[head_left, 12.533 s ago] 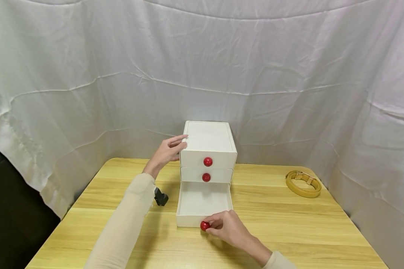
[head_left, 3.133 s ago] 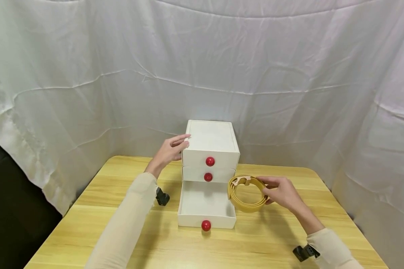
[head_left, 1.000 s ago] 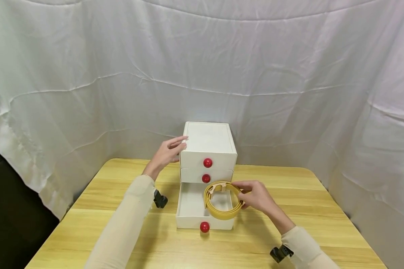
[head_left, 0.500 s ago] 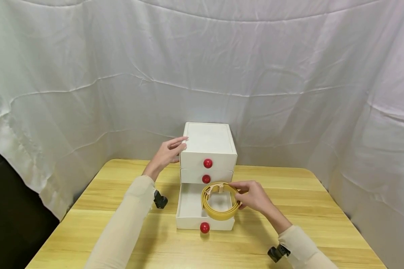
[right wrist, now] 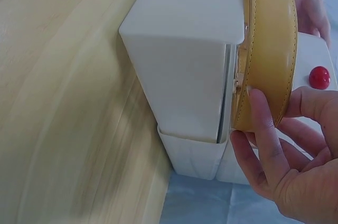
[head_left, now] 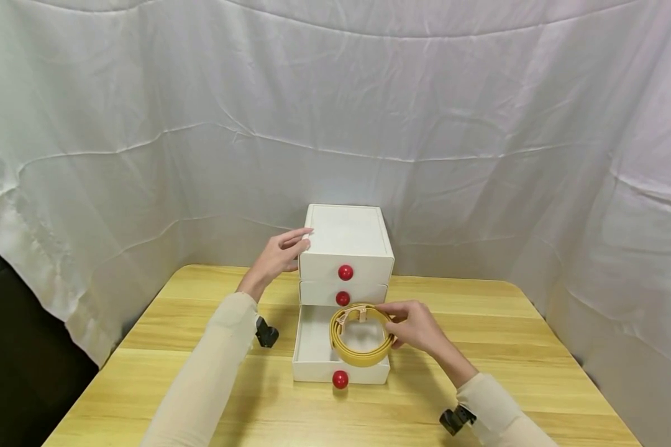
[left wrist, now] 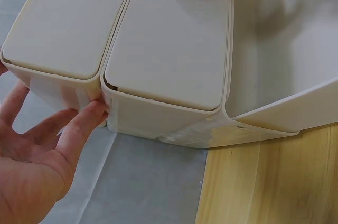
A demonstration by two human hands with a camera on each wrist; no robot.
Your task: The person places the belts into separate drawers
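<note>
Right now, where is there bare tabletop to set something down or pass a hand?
Free: the table right of the drawer unit, and the front strip before the open bottom drawer. Crowded: over that drawer, where the right hand holds the coiled belt, and the left side, where the left hand rests on the unit.

I find no writing, label, brand, number or sign that I can read in any of my three views. The small white three-drawer cabinet (head_left: 346, 248) with its round red knobs is plain on every face I see, the coiled mustard-yellow leather belt (head_left: 360, 344) carries no stamp that I can make out, and the pale wooden table top (head_left: 509, 360) and the white cloth backdrop (head_left: 425, 112) are bare of print.
</note>
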